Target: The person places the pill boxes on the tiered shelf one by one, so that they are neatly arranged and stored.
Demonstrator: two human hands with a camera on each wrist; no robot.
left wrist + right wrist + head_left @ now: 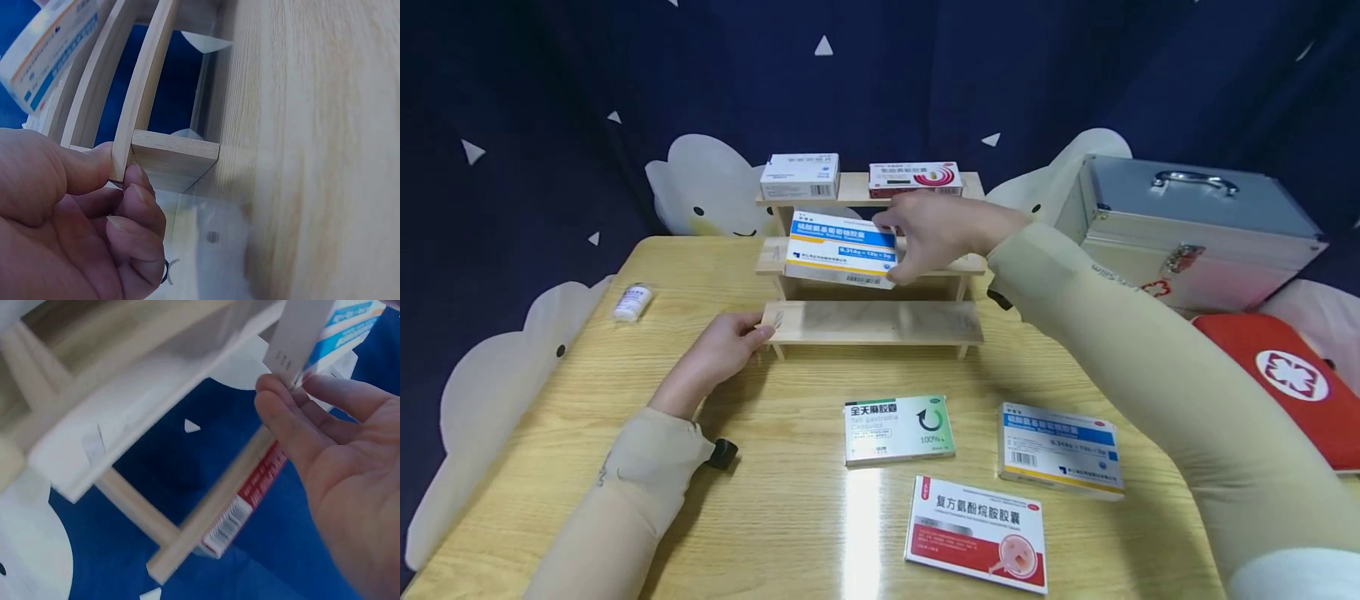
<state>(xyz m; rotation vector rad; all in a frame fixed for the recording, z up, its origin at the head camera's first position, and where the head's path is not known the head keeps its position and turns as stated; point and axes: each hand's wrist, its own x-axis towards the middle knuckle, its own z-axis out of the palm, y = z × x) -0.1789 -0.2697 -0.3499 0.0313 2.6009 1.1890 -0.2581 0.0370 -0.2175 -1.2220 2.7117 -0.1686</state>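
Note:
A blue-and-white medicine box [841,248] is pinched at its right end by my right hand [934,232], in front of the middle tier of a wooden three-tier shelf [880,325]. The right wrist view shows the thumb and fingers on the end of that box [303,337]. My left hand [726,350] grips the left end of the lowest tier; in the left wrist view the thumb lies above the board [122,150] and curled fingers below. On the top tier sit a white medicine box [801,177] and a red-and-white medicine box [916,178].
Before the shelf lie a green-and-white box [898,431], a second blue-and-white box [1062,450] and a red-and-white box [976,535]. A small white bottle [632,302] lies at the left. A silver case [1195,233] and red pouch [1285,379] are at the right.

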